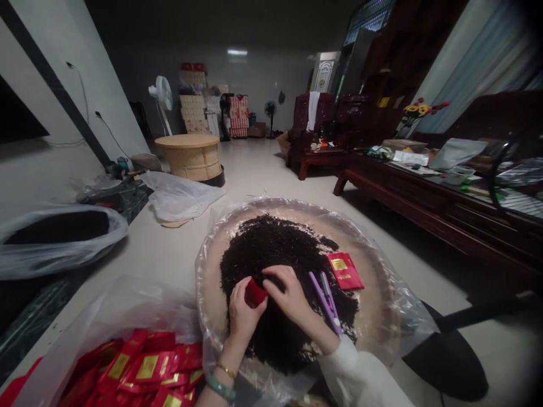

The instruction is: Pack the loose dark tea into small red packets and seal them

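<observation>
My left hand (246,310) is wrapped around a small red packet (255,293), held with its mouth up over a heap of dark, loose tea leaves (275,243). Beside the packet's mouth is my right hand (291,294), fingers curled and pressed together; what they hold, if anything, is hidden. The leaves lie in a wide round tray lined with clear plastic (377,271). On the leaves right of my right hand lies a purple hair-straightener-like clamp (326,302), its arms apart. Flat red packets with gold labels (345,271) rest at the tray's right side.
At lower left, a clear plastic bag (139,294) holds many red packets (148,364). Another bag of dark material (59,226) sits at the left. A black round base (447,364) stands right of the tray. Further off are a wooden table (382,186) and a round wicker-like stand (190,155).
</observation>
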Available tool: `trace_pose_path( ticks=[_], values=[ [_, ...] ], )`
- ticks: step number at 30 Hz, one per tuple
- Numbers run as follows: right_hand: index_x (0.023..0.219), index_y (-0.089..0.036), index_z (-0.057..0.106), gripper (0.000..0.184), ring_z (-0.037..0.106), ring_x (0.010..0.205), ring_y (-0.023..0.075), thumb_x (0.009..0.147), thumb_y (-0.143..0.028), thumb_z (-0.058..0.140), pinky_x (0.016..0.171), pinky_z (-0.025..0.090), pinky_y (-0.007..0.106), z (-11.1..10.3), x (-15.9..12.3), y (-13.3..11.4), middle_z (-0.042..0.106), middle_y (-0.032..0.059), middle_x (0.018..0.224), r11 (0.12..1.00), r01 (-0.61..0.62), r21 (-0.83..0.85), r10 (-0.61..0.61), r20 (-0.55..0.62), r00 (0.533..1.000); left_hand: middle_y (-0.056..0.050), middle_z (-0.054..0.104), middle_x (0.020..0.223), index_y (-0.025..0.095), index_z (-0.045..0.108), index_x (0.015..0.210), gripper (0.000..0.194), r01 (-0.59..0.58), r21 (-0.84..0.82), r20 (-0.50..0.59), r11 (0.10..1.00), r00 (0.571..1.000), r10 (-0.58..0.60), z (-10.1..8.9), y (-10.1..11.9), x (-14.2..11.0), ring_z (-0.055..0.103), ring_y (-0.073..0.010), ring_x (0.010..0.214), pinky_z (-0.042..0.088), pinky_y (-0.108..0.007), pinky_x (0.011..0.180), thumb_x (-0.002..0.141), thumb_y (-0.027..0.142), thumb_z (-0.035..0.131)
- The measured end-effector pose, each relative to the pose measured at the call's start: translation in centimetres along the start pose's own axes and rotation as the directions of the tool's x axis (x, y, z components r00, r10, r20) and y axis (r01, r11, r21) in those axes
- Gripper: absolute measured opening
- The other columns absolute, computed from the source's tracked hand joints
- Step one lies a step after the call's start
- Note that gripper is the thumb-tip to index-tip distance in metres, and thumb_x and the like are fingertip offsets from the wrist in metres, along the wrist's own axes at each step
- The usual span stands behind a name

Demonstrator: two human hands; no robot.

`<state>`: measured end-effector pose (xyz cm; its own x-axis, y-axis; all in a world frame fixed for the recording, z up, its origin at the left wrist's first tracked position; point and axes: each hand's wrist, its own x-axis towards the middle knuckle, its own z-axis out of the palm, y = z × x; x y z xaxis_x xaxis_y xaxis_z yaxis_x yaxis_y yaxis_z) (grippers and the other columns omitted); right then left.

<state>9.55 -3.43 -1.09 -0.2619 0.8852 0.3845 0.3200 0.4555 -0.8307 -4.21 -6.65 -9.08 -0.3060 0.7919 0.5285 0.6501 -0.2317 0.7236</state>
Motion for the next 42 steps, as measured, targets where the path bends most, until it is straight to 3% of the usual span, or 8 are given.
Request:
trace_pose_path(
  ticks=[2, 5, 12, 16, 24, 33, 38, 42],
  values=[
    [0.096, -0.021, 0.068, 0.021, 0.053, 0.1, 0.0276, 0.081, -0.037, 0.065, 0.087, 0.045, 0.043, 0.0, -0.7, 0.2, 0.064, 0.0107, 0.104, 0.946, 0.121, -0.301, -0.077, 0.153, 0.985, -0.011, 0.067, 0.108, 0.018, 0.058, 0.113, 0.046, 0.045, -0.001, 0.031, 0.999, 0.998, -0.045, 0.1, 0.0, -0.2, 0.065, -0.0269, 0.097, 0.052, -0.045, 0.086, 0.068, 0.023, 0.067],
    [0.085, -0.02, 0.067, 0.009, 0.055, 0.09, 0.0244, 0.083, -0.027, 0.061, 0.077, 0.049, 0.037, 0.3, -1.0, 0.5, 0.062, 0.0102, 0.099, 0.866, 0.178, -0.467, -0.034, 0.3, 0.953, -0.01, 0.069, 0.105, 0.019, 0.059, 0.111, 0.045, 0.103, -0.007, 0.077, 0.995, 0.992, -0.102, 0.3, 0.2, -0.5, 0.065, -0.0265, 0.095, 0.052, -0.043, 0.085, 0.067, 0.024, 0.068],
    [0.076, -0.02, 0.063, 0.022, 0.058, 0.085, 0.0188, 0.091, -0.024, 0.047, 0.077, 0.049, 0.032, -1.3, 0.0, 1.9, 0.061, 0.0071, 0.093, 0.966, 0.121, -0.23, -0.101, 0.098, 0.99, -0.009, 0.068, 0.107, 0.019, 0.056, 0.115, 0.056, 0.126, -0.03, 0.179, 0.992, 0.977, -0.118, 0.2, 0.3, -0.2, 0.065, -0.026, 0.098, 0.052, -0.041, 0.086, 0.061, 0.024, 0.072],
    [0.08, -0.021, 0.066, 0.02, 0.055, 0.088, 0.0223, 0.09, -0.029, 0.051, 0.078, 0.046, 0.037, -2.0, -0.4, 2.2, 0.064, 0.0086, 0.092, 0.937, 0.211, -0.278, -0.21, 0.035, 0.977, -0.008, 0.068, 0.105, 0.019, 0.057, 0.112, 0.051, 0.131, -0.068, 0.202, 0.989, 0.973, -0.115, 0.1, 0.5, -0.2, 0.066, -0.0238, 0.096, 0.053, -0.038, 0.085, 0.063, 0.024, 0.071],
    [0.071, -0.021, 0.064, 0.032, 0.055, 0.099, 0.0226, 0.094, -0.035, 0.046, 0.092, 0.037, 0.041, -2.5, -0.1, 2.7, 0.065, 0.0065, 0.088, 0.964, 0.069, -0.256, -0.025, 0.173, 0.985, -0.006, 0.068, 0.107, 0.021, 0.056, 0.116, 0.054, 0.185, -0.155, 0.358, 0.97, 0.926, -0.12, -0.4, 1.2, 0.0, 0.066, -0.0224, 0.095, 0.053, -0.038, 0.086, 0.064, 0.025, 0.072],
    [0.068, -0.02, 0.064, 0.033, 0.058, 0.1, 0.0231, 0.093, -0.034, 0.048, 0.091, 0.041, 0.04, -3.9, -0.1, 3.0, 0.067, 0.0067, 0.089, 0.981, 0.061, -0.186, -0.009, 0.268, 0.963, -0.01, 0.064, 0.12, 0.022, 0.054, 0.124, 0.065, 0.202, -0.199, 0.464, 0.959, 0.881, -0.089, -0.8, 1.4, 0.2, 0.06, -0.0259, 0.109, 0.046, -0.045, 0.098, 0.062, 0.017, 0.072],
    [0.095, -0.021, 0.068, 0.018, 0.055, 0.108, 0.0239, 0.085, -0.035, 0.062, 0.095, 0.041, 0.038, -4.3, 0.0, 0.7, 0.069, 0.0075, 0.102, 0.979, 0.198, -0.048, -0.158, 0.434, 0.887, -0.009, 0.065, 0.12, 0.021, 0.052, 0.125, 0.071, 0.261, -0.254, 0.471, 0.931, 0.875, -0.116, -1.2, 2.0, 0.4, 0.063, -0.0257, 0.106, 0.049, -0.042, 0.094, 0.06, 0.023, 0.077],
    [0.083, -0.02, 0.067, 0.009, 0.062, 0.076, 0.0164, 0.082, -0.028, 0.065, 0.073, 0.046, 0.026, -4.6, 0.3, 0.0, 0.069, 0.0018, 0.083, 0.978, 0.186, -0.093, -0.1, 0.574, 0.812, -0.009, 0.068, 0.114, 0.02, 0.054, 0.123, 0.072, 0.25, -0.234, 0.486, 0.94, 0.867, -0.11, -1.3, 2.0, 0.3, 0.065, -0.0257, 0.101, 0.051, -0.04, 0.091, 0.055, 0.02, 0.079]
  ],
)
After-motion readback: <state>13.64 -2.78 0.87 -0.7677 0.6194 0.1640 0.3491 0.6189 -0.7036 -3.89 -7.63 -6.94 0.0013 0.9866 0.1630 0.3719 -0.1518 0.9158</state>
